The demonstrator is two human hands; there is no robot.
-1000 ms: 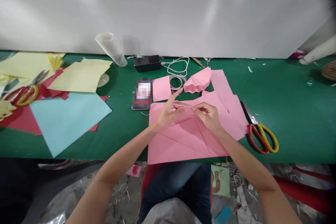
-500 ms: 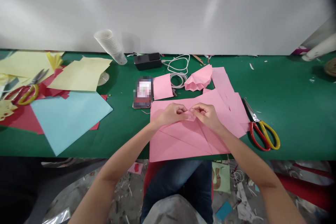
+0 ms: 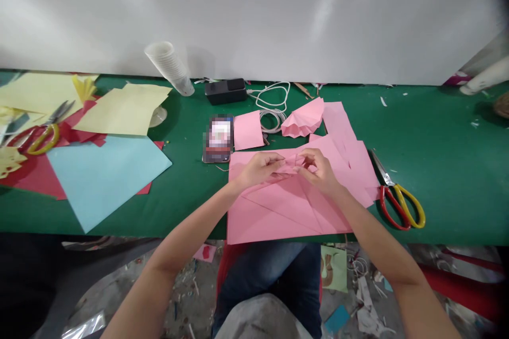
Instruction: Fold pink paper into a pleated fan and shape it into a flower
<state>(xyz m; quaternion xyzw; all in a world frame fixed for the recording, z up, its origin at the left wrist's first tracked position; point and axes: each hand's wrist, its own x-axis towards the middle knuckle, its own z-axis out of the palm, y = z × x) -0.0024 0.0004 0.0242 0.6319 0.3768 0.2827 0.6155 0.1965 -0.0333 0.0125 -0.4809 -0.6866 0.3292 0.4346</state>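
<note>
Between my two hands is a small folded piece of pink paper [image 3: 291, 163], creased across its middle. My left hand [image 3: 262, 167] pinches its left end between thumb and fingers. At the right end, my right hand [image 3: 316, 169] grips it the same way. Both hands hover just over a stack of pink paper sheets [image 3: 274, 217], whose top sheet has long diagonal creases. A pleated pink paper fan [image 3: 304, 118] lies behind my right hand, and a square of pink paper [image 3: 248, 130] lies behind my left.
Scissors with red and yellow handles [image 3: 397, 196] lie right of the stack. A phone [image 3: 218, 139], a black box [image 3: 226, 91], a white cable [image 3: 274, 116] and stacked cups [image 3: 170, 68] stand behind. Leftward are a blue sheet [image 3: 107, 180], yellow sheets [image 3: 123, 108] and more scissors [image 3: 45, 130].
The small pink paper has been raised and turned so more of its face shows. My right hand has shifted slightly right, and the hands are a little farther apart.
</note>
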